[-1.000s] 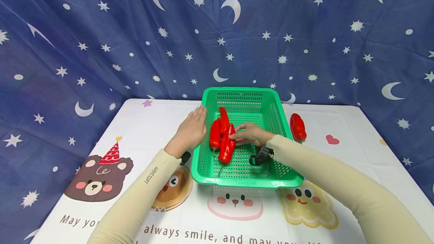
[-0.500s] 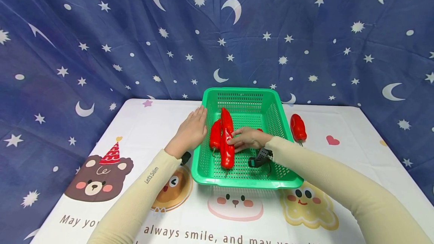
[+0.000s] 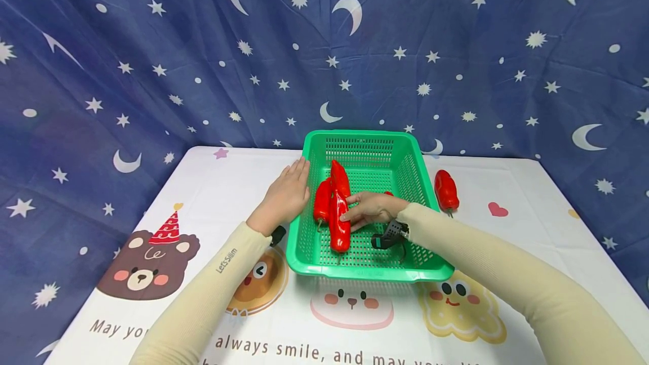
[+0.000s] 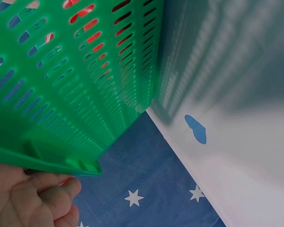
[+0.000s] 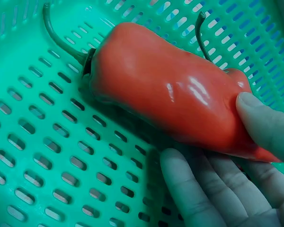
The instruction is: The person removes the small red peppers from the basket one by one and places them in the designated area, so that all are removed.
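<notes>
A green plastic basket (image 3: 365,273) stands on the table with several red peppers in it. Inside, my right hand (image 3: 372,208) holds a long red pepper (image 3: 339,232), its thumb on top and fingers along the underside in the right wrist view. That pepper (image 5: 146,80) has a curved green stem. Beside it lie a second red pepper (image 3: 321,201) on the left and a third pepper (image 3: 341,178) behind. Another pepper (image 3: 389,193) is mostly hidden by my right hand. My left hand (image 3: 285,193) rests at the basket's left rim, fingers extended in the head view.
One red pepper (image 3: 446,190) lies on the table to the right of the basket. A white tablecloth (image 3: 243,179) with cartoon prints covers the table. Behind hangs a dark blue curtain (image 3: 203,100) with stars and moons.
The held pepper has shifted slightly toward the near side and turned straighter, lying next to the left pepper. The pepper behind it has shifted a little to the right. My left hand stays put.
</notes>
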### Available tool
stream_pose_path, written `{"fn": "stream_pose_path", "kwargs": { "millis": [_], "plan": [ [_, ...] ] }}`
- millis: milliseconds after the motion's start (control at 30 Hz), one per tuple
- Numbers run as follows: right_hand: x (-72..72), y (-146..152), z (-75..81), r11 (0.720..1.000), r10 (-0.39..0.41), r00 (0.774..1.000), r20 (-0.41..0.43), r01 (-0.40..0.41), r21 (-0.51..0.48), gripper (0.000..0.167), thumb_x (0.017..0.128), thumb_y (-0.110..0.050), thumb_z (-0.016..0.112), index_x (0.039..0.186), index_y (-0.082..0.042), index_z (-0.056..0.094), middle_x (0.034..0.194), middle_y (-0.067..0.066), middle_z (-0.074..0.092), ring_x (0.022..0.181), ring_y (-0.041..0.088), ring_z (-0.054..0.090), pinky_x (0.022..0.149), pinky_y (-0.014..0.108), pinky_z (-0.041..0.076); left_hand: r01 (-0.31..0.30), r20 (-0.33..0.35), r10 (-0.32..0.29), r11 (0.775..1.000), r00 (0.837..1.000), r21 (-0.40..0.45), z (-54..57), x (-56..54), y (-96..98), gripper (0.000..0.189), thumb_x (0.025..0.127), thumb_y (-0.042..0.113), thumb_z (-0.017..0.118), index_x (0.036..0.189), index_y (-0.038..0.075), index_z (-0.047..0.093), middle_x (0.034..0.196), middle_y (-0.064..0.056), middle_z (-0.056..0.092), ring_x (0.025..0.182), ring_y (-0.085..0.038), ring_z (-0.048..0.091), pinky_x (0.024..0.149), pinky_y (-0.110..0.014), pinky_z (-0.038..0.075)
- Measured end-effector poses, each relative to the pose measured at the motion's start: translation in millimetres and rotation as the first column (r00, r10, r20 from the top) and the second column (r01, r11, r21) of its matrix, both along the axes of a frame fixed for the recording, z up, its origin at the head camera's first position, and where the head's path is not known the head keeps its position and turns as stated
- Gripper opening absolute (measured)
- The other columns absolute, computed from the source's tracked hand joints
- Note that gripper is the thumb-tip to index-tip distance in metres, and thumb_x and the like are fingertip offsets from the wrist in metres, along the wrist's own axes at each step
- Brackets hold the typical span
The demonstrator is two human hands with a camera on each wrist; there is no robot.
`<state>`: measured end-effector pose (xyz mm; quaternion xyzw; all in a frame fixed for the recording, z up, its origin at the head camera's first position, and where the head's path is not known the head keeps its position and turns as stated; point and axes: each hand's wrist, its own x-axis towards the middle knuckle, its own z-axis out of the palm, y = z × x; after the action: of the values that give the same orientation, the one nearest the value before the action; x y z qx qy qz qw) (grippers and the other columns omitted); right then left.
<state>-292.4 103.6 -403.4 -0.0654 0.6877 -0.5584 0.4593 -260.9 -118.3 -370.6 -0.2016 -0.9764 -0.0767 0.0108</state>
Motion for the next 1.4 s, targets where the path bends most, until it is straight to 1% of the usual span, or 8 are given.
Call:
{"fn": "stream_pose_path", "kwargs": {
  "millis": [233, 400, 500, 767, 1033, 1200, 1400],
  "plan": [
    [-0.4, 0.5, 0.9, 0.999, 0.046, 0.999, 0.01, -0.046, -0.022, 0.039, 0.091, 0.003, 0.053, 0.13, 0.007, 0.046, 0.091, 0.002, 0.07, 0.083, 0.016, 0.068, 0.087, 0.04, 0.055, 0.004, 0.001, -0.004, 1.0, 1.0, 0.001, 1.7, 0.3, 0.4, 0.058, 0.096, 0.018, 0.033, 0.146, -0.008, 0.019, 0.155, -0.021, 0.017, 0.145, -0.032, 0.018, 0.12, -0.042, 0.016],
    [-1.8, 2.4, 3.1, 0.994, 0.094, 0.995, -0.013, -0.095, -0.051, 0.033, 0.092, 0.004, 0.05, 0.124, 0.008, 0.05, 0.09, 0.0, 0.07, 0.084, 0.014, 0.068, 0.089, 0.039, 0.054, 0.0, 0.014, 0.0, 1.0, 1.0, -0.003, 1.8, -1.1, 1.1, 0.058, 0.097, 0.019, 0.032, 0.147, -0.007, 0.018, 0.156, -0.021, 0.016, 0.146, -0.031, 0.017, 0.12, -0.042, 0.015],
    [-2.0, 3.2, 5.4, 0.993, 0.102, 0.994, -0.028, -0.104, -0.062, 0.032, 0.091, 0.005, 0.049, 0.123, 0.01, 0.05, 0.09, -0.001, 0.07, 0.084, 0.013, 0.068, 0.09, 0.039, 0.053, -0.002, 0.019, 0.002, 1.0, 1.0, -0.007, 2.0, -2.0, 1.4, 0.058, 0.097, 0.019, 0.031, 0.147, -0.007, 0.017, 0.156, -0.02, 0.015, 0.146, -0.031, 0.016, 0.12, -0.042, 0.015],
    [-2.4, 3.4, 8.8, 0.994, 0.077, 0.996, -0.035, -0.079, -0.08, 0.029, 0.091, 0.006, 0.048, 0.119, 0.011, 0.051, 0.088, -0.002, 0.069, 0.082, 0.012, 0.067, 0.088, 0.037, 0.054, -0.003, 0.021, 0.003, 1.0, 1.0, -0.011, 1.9, -3.3, 1.8, 0.058, 0.097, 0.019, 0.031, 0.147, -0.006, 0.018, 0.156, -0.02, 0.015, 0.146, -0.031, 0.015, 0.12, -0.041, 0.014],
    [-2.8, 4.9, 15.0, 0.994, 0.057, 0.997, -0.051, -0.062, -0.085, 0.033, 0.092, 0.004, 0.048, 0.124, 0.01, 0.046, 0.089, -0.003, 0.069, 0.083, 0.01, 0.067, 0.088, 0.036, 0.054, -0.002, 0.013, 0.002, 1.0, 1.0, -0.009, 1.2, -3.2, 1.1, 0.058, 0.097, 0.019, 0.031, 0.147, -0.007, 0.018, 0.156, -0.021, 0.015, 0.146, -0.031, 0.016, 0.12, -0.041, 0.015],
    [-4.5, 5.8, 18.3, 0.997, 0.012, 0.998, -0.059, -0.017, -0.08, 0.036, 0.092, 0.002, 0.05, 0.126, 0.01, 0.047, 0.088, -0.003, 0.069, 0.082, 0.011, 0.068, 0.088, 0.036, 0.054, -0.001, 0.003, 0.001, 1.0, 1.0, 0.001, 0.1, -2.4, 0.6, 0.058, 0.096, 0.018, 0.032, 0.147, -0.007, 0.018, 0.156, -0.021, 0.016, 0.146, -0.031, 0.017, 0.12, -0.042, 0.015],
    [-6.8, 8.2, 21.3, 0.997, -0.022, 0.997, -0.079, 0.016, -0.076, 0.042, 0.092, -0.001, 0.051, 0.132, 0.011, 0.044, 0.091, -0.005, 0.068, 0.084, 0.01, 0.067, 0.083, 0.032, 0.055, 0.001, -0.004, -0.001, 1.0, 1.0, 0.001, -1.6, -1.2, 0.0, 0.058, 0.096, 0.018, 0.033, 0.147, -0.007, 0.019, 0.156, -0.021, 0.016, 0.145, -0.031, 0.018, 0.12, -0.042, 0.016]
  ]
}}
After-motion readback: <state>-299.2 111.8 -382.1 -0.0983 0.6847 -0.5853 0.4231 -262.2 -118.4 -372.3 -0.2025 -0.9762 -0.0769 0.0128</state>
